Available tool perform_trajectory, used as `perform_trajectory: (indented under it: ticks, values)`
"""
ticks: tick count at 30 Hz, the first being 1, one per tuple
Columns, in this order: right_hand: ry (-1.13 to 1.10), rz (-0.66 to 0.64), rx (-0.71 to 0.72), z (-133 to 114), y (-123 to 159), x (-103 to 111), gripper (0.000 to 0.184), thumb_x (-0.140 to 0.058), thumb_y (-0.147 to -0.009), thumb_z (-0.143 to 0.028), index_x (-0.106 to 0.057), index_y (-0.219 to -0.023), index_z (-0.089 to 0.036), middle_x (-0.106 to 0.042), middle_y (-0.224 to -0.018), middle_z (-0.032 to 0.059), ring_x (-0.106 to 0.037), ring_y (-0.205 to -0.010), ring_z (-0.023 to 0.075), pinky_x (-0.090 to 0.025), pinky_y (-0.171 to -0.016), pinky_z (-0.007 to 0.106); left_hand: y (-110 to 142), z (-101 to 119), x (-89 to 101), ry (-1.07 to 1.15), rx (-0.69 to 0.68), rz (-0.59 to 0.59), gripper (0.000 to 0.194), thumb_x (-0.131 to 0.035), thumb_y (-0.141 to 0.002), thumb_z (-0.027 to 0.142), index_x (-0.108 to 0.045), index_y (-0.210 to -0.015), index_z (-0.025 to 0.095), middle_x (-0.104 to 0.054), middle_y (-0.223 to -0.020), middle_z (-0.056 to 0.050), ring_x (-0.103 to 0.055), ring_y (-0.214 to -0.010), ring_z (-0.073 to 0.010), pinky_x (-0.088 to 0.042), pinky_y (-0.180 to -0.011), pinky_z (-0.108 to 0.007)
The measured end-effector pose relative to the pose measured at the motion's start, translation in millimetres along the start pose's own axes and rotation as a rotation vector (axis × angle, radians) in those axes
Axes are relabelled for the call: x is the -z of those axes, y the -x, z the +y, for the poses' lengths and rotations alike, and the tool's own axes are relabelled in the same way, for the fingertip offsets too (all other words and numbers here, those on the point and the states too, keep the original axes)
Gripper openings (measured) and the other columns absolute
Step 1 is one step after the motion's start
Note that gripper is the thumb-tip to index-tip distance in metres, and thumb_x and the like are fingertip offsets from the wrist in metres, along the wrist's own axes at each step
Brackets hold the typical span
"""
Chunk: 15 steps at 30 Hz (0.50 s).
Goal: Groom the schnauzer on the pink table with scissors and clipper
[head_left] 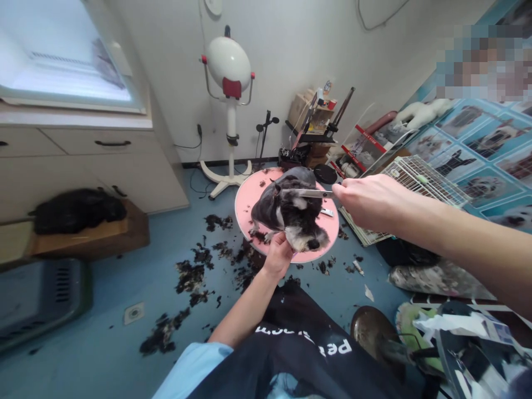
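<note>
A black, grey and white dog [286, 202] with a closely clipped back is on a round pink grooming table [245, 197]. Its pale muzzle points down toward me. My left hand [279, 256] is at the side of the muzzle, fingers closed on the hair by its chin. In my right hand [366, 202] is a pair of grooming scissors [307, 193], their long blades lying across the top of the dog's head near an ear. Whether the blades are parted I cannot tell. Behind the head, a small white object [327, 212] rests on the tabletop.
Dark hair clippings [191, 274] litter the blue floor. A white stand dryer [228, 64] stands behind the table, a wire cage [419, 177] to the right. A brown stool [374, 327] and a tool tray [474, 354] are near my right side. A carrier [45, 293] sits at left.
</note>
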State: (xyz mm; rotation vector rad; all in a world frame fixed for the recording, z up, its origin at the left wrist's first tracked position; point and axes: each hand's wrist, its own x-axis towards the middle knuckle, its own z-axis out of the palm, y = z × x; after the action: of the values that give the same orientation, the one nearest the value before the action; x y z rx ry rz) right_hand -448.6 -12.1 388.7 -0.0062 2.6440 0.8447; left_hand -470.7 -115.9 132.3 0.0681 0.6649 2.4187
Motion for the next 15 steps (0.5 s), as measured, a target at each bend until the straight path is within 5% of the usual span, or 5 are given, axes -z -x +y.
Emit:
perform_trajectory:
  ticks: [3,10,15]
  values:
    - [-0.071,0.092,-0.027,7.8,-9.6,-13.1,0.024,-0.055,-0.083,-0.018,-0.062,-0.106,-0.015,-0.067,-0.101,0.0168,-0.066,-0.086,0.0267,-0.042,-0.065,0.031,2.0,5.0,6.2,0.048,0.032,0.008,0.035,-0.091,-0.051,0.035,-0.072,-0.073,0.015,-0.07,-0.069,-0.001,-0.06,-0.062,-0.0127,-0.048,-0.062,-0.025]
    - [-0.423,0.211,0.064,13.5,-8.3,-80.4,0.028,-0.05,-0.087,-0.02,-0.056,-0.114,-0.015,-0.067,-0.105,0.0117,-0.064,-0.092,0.0213,-0.044,-0.073,0.028,3.8,15.8,29.0,0.13,0.088,0.014,0.033,-0.091,-0.053,0.03,-0.073,-0.079,0.019,-0.074,-0.079,-0.001,-0.067,-0.073,-0.0169,-0.056,-0.071,-0.031]
    - [-0.398,0.204,0.085,2.0,-5.9,-87.9,0.028,-0.057,-0.084,-0.028,-0.058,-0.108,-0.014,-0.066,-0.105,0.0137,-0.065,-0.089,0.0246,-0.043,-0.068,0.03,3.7,21.4,32.8,0.105,0.079,0.075,0.03,-0.09,-0.054,0.029,-0.073,-0.079,0.021,-0.074,-0.082,0.001,-0.068,-0.079,-0.0174,-0.056,-0.075,-0.032]
